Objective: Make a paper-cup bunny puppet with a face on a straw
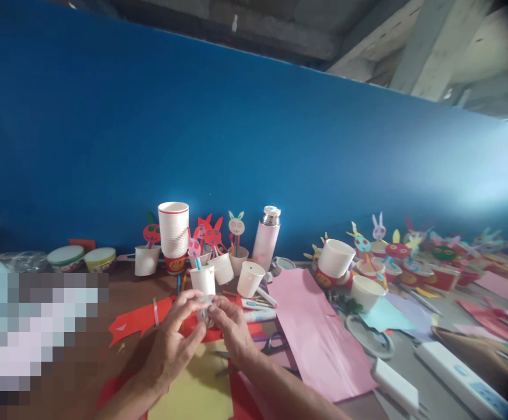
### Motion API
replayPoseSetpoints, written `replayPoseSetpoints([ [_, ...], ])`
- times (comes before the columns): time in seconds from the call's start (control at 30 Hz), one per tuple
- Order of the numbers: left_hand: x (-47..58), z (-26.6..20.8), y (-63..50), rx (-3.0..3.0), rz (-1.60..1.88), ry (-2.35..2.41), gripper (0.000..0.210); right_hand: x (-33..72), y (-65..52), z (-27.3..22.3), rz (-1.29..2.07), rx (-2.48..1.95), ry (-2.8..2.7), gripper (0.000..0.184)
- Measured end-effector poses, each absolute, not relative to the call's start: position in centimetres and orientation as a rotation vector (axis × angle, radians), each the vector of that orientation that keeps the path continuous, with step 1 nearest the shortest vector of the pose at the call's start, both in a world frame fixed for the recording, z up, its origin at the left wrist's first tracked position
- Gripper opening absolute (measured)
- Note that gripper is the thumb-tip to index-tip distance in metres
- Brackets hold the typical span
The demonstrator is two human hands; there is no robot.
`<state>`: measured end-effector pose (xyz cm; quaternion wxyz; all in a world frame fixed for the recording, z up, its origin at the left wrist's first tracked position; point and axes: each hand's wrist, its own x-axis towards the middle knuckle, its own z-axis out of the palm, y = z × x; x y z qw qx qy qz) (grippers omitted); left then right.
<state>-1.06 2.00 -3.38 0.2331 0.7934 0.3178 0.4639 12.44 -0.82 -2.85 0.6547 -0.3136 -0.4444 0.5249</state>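
A person's left hand [170, 338] and right hand [235, 328] meet above a brown counter [122, 291], in front of and slightly right of a tall stack of paper cups [174, 233]. The work looks partly done: paper animal heads [214, 235] on sticks stand in white cups [222, 269] just right of the stack, with more far to its right, while the small pale piece [209, 300] in hand appears loose and unfinished; what it lacks cannot be told. The piece, too blurred to identify, sits between the fingers of both hands, pinched narrowly from either side, in front of the stack and near a pink animal head [194, 248]. A yellow sheet [201, 379] lies below the hands, nearer than the stack.
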Motion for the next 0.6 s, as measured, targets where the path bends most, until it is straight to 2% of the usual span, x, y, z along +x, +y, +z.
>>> replayPoseSetpoints([
  [0.2, -0.8, -3.6, 2.4, 1.881, 1.193, 0.867, 0.036, 12.5, -0.7, -3.0, 1.199, -0.647, -1.026, 0.02],
  [0.4, -0.6, -3.3, 2.5, 1.866, 1.155, 0.883, 0.037, 12.8, -0.4, -3.7, 1.209, -0.683, -1.013, 0.013],
  [0.6, -0.5, -3.5, 2.5, 2.097, 1.216, 0.875, 0.042, 13.0, 0.1, -4.5, 1.234, -0.659, -0.957, 0.009],
])
